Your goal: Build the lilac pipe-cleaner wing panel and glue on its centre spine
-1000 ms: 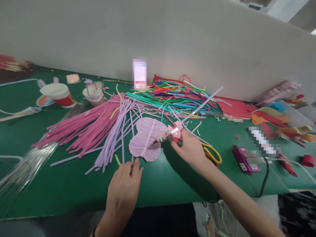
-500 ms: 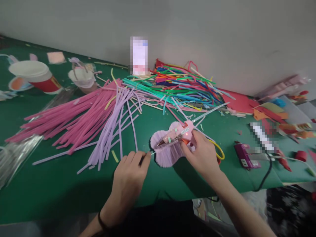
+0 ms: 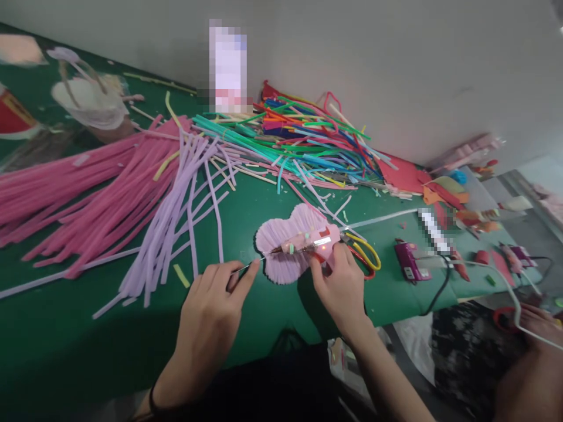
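Note:
My right hand (image 3: pixel 342 287) is closed round the body of a pink hot glue gun (image 3: pixel 324 241). Its nozzle points left, close to the tip of a thin wire (image 3: pixel 243 269) pinched in my left hand (image 3: pixel 211 308); whether the two touch, I cannot tell. Under the glue gun a lobed, pleated lilac piece (image 3: pixel 284 271) rests on the green table (image 3: pixel 259 328). Scissors (image 3: pixel 372 253) with yellow and red handles lie just beyond my right hand, partly hidden by it.
Lilac pipe cleaners (image 3: pixel 162 234) and pink pipe cleaners (image 3: pixel 97 199) spread on the left. A multicoloured heap (image 3: pixel 308 135) lies behind, beside a blurred upright screen (image 3: pixel 229 70). At right are a purple box (image 3: pixel 409 261) and a white cable (image 3: pixel 505 281). Another person's hand (image 3: pixel 539 328) shows at lower right.
The view has shifted to the right, bringing another person's hand in. The glue gun's nozzle now sits nearer the wire tip, and more of the scissors shows.

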### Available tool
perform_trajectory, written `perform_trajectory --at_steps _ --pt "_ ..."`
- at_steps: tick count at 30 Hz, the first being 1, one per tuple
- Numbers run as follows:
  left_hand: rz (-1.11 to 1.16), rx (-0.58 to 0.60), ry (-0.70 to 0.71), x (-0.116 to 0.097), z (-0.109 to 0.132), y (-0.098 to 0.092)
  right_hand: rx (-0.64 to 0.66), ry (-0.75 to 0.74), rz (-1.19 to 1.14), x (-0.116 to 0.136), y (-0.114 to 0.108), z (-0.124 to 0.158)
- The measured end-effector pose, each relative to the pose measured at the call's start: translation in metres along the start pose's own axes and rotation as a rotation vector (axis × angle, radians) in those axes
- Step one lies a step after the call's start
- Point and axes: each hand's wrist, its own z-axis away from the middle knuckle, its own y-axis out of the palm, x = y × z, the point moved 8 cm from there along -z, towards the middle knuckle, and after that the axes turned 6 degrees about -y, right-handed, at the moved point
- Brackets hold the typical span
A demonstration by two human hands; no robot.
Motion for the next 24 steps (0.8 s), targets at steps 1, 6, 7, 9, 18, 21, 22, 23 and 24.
perform_trajectory --at_steps 1,6,7,9,18,21,22,23,24 --pt "0.003 -0.004 -0.001 0.0000 -0.0003 0.0005 -0.001 -0.019 -0.005 0.0018 -0.0007 -0.0004" --pt "-0.003 -0.015 -0.009 0.0002 -0.0001 0.0010 -0.006 -0.064 -0.006 0.0070 -0.0056 -0.0033" --pt "-0.007 -0.015 -0.008 0.0000 0.0001 0.0007 -0.006 -0.062 -0.004 0.0068 -0.0063 -0.0038" --pt "-0.012 -0.018 -0.009 0.0002 0.0004 -0.0003 -0.002 -0.055 -0.008 0.0056 -0.0069 -0.0045" --pt "-0.009 -0.021 -0.024 0.0017 0.0000 -0.0004 -0.002 -0.039 -0.046 0.0000 -0.0070 -0.0042" --pt "-0.011 -0.024 -0.023 0.0011 -0.0011 -0.0008 -0.008 -0.044 -0.059 -0.0002 -0.0062 -0.0030" --pt "-0.013 -0.024 -0.021 0.0007 -0.0015 -0.0012 -0.008 -0.043 -0.063 -0.0002 -0.0057 -0.0025" --pt "-0.015 -0.023 -0.019 0.0003 -0.0021 -0.0016 -0.009 -0.039 -0.069 -0.0003 -0.0053 -0.0020" --pt "-0.016 -0.022 -0.017 -0.0001 -0.0026 -0.0021 -0.010 -0.034 -0.075 -0.0004 -0.0050 -0.0016"
